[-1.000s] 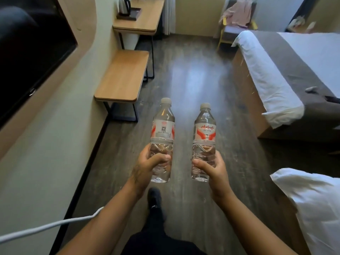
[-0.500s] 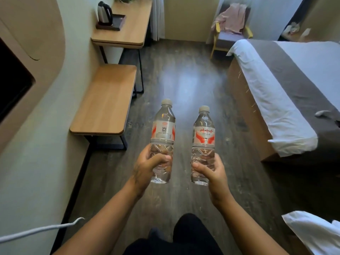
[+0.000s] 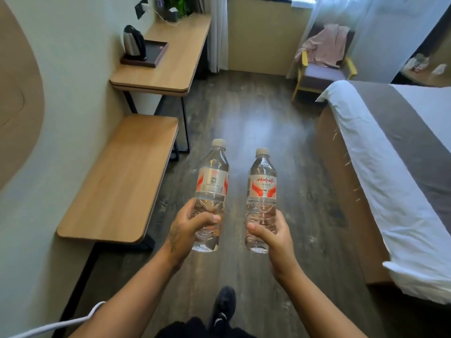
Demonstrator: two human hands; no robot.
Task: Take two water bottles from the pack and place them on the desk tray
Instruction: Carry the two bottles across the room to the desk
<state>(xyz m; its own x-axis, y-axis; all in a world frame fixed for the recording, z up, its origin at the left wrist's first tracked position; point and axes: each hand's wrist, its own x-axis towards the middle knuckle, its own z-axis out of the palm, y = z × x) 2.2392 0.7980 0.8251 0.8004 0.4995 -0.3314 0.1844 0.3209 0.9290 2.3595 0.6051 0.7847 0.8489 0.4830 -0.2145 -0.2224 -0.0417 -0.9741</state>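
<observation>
My left hand point(image 3: 189, 228) grips the lower half of a clear water bottle point(image 3: 212, 184) with a red and silver label, held upright. Beside it, a short gap away, my right hand point(image 3: 273, 237) holds a second water bottle point(image 3: 262, 186) of the same kind, also upright. Both bottles hang over the dark wood floor in front of me. Far ahead on the left, a dark tray point(image 3: 156, 51) lies on the wooden desk point(image 3: 175, 64), with a steel kettle point(image 3: 133, 41) standing on its left part. The pack is out of view.
A low wooden bench point(image 3: 122, 181) runs along the left wall before the desk. A bed point(image 3: 390, 167) with white sheets fills the right side. An armchair point(image 3: 322, 69) with pink cloth stands at the far end. A white cable point(image 3: 56, 323) crosses the lower left.
The view has moved forward along the floor; the bench, desk and tray are now nearer. Both hands keep the same grip on the bottles.
</observation>
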